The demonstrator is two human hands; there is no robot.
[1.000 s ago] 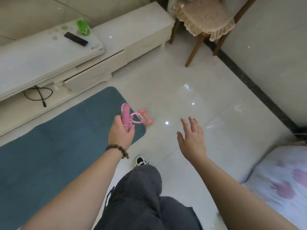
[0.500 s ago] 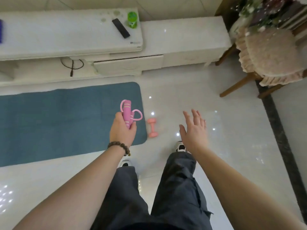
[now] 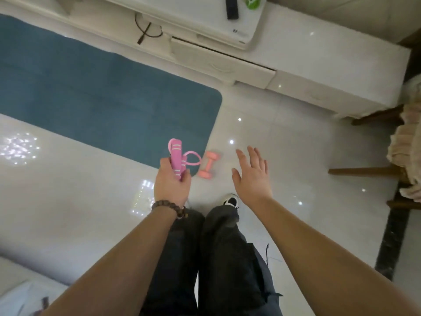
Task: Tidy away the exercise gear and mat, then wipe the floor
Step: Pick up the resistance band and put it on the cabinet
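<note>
while gripping the pink skipping-rope handles (image 3: 177,161) upright, thumb and fingers of the left hand (image 3: 171,185) wrapped round them, a loop of cord poking out toward the right. right hand (image 3: 252,176) held out flat above the floor (image 3: 68,197), fingers spread and loose, holding nothing. between the two hands, a little beyond them: a small pink dumbbell (image 3: 207,164) lying on the tiles, just off the corner of the blue mat (image 3: 95,99). mat stretching away beyond and to the left of the left hand.
</note>
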